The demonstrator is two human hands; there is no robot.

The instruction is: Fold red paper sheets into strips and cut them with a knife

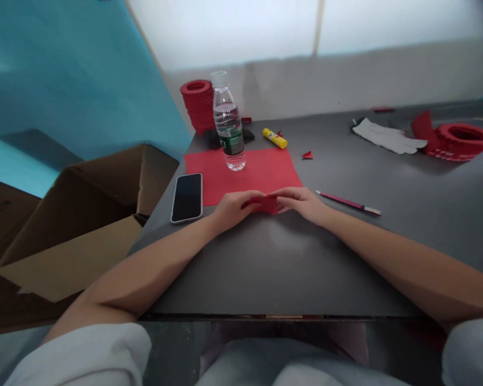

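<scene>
I see the left hand and right hand pinching a small red paper, which an uneven tug could crease.

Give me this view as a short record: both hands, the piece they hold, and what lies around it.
Left hand: fingers and thumb on the left end of a small red piece
Right hand: fingers and thumb on its right end
Bottle: upright, capped, on the red sheet
Phone: screen up and dark, at the sheet's left edge
Yellow tube: lying behind the sheet
Pink tool: lying beyond the right forearm
White glove: far right, beside red rings
Cardboard box: open, left of the table
</scene>
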